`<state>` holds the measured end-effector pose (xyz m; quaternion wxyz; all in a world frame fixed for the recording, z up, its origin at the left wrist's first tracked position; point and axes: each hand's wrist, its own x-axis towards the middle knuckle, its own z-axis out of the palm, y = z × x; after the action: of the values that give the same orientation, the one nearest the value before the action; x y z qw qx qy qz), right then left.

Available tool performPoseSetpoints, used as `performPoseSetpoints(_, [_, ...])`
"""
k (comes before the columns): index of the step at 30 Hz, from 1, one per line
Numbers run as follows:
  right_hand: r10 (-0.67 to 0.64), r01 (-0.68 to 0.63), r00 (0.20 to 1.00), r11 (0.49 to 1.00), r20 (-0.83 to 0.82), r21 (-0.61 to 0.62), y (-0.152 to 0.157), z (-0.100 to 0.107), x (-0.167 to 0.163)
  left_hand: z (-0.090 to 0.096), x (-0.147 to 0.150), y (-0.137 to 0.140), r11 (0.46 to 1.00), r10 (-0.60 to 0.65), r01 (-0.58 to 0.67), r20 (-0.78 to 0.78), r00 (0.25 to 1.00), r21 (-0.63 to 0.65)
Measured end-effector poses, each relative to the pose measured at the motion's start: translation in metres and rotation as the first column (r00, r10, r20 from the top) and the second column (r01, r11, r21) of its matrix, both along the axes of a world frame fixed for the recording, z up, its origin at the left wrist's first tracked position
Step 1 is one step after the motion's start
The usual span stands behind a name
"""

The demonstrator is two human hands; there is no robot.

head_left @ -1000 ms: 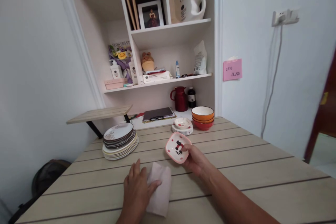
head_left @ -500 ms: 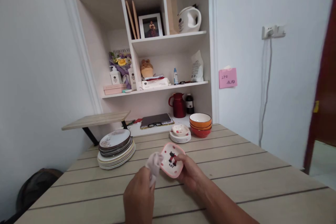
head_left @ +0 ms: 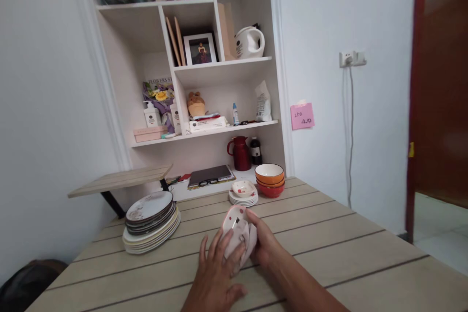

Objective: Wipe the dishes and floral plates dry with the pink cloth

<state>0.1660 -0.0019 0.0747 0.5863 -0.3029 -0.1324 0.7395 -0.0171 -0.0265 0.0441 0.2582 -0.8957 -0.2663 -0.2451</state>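
Observation:
My right hand [head_left: 263, 240] grips a small white dish [head_left: 229, 218] with a pink rim and red spots, its thumb over the upper right edge. A pale pinkish cloth [head_left: 249, 238] lies bunched inside the dish and covers most of its printed picture. My left hand [head_left: 219, 268] holds the cloth against the dish's inner face with its fingertips; the other fingers are spread and the thumb stands apart. Just beyond the hands, a similar small dish [head_left: 243, 188] rests on a stack of small white plates [head_left: 244, 201].
Orange and red bowls [head_left: 269, 180] stand stacked at the table's back right. Larger plates [head_left: 151, 219] are piled at the left, near a raised wooden shelf [head_left: 120, 179]. Behind the table [head_left: 314, 234], a laptop [head_left: 210, 175] and a red jug [head_left: 241, 153] sit in the shelving unit.
My left hand has brought the cloth rightward into the dish and its fingers have spread. The dish is now tilted and partly covered. The camera view has turned slightly right and up.

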Motion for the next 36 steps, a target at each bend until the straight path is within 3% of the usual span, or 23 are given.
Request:
performPoseSetpoints(5, [0.204, -0.203, 0.979, 0.979, -0.032, 0.013, -0.006, 0.003, -0.003, 0.004, 0.001, -0.001, 0.997, 0.009, -0.019, 0.131, 0.991, 0.077])
performPoseSetpoints(8, [0.249, -0.248, 0.968, 0.968, -0.032, 0.044, -0.012, 0.005, -0.009, 0.009, 0.005, -0.007, 0.995, -0.012, -0.014, 0.243, 0.97, 0.101])
performPoseSetpoints(10, [0.27, -0.267, 0.962, 0.961, -0.037, 0.073, -0.015, 0.006, -0.012, 0.011, 0.007, -0.01, 0.992, -0.041, 0.012, 0.235, 0.971, 0.124])
performPoseSetpoints(14, [0.173, -0.175, 0.984, 0.982, 0.034, 0.068, -0.015, 0.005, -0.016, 0.007, 0.013, -0.009, 0.986, -0.109, 0.09, 0.132, 0.985, 0.14])
performPoseSetpoints(18, [-0.069, 0.044, 0.982, 0.989, 0.178, 0.141, -0.009, 0.0, -0.016, -0.007, 0.018, -0.001, 0.984, -0.016, -0.02, 0.195, 0.981, 0.179])
performPoseSetpoints(20, [-0.131, 0.092, 0.973, 0.975, 0.192, 0.203, -0.007, -0.001, -0.016, -0.009, 0.02, 0.0, 0.975, 0.044, -0.088, 0.208, 0.977, 0.206])
performPoseSetpoints(24, [-0.141, 0.082, 0.964, 0.964, 0.227, 0.251, -0.008, -0.002, -0.016, -0.003, 0.019, -0.005, 0.971, 0.136, -0.163, 0.156, 0.978, 0.177])
performPoseSetpoints(29, [-0.101, 0.05, 0.964, 0.978, 0.246, 0.203, -0.01, -0.004, -0.014, -0.004, 0.019, -0.005, 0.981, 0.018, -0.043, 0.134, 0.991, 0.188])
performPoseSetpoints(33, [-0.026, -0.002, 0.975, 0.992, 0.219, 0.125, -0.012, -0.003, -0.013, -0.01, 0.024, 0.0, 0.975, -0.028, -0.02, 0.212, 0.977, 0.222])
performPoseSetpoints(36, [0.05, -0.081, 0.985, 0.979, 0.165, 0.189, -0.02, 0.0, -0.017, -0.01, 0.026, -0.003, 0.968, -0.051, -0.016, 0.258, 0.965, 0.252])
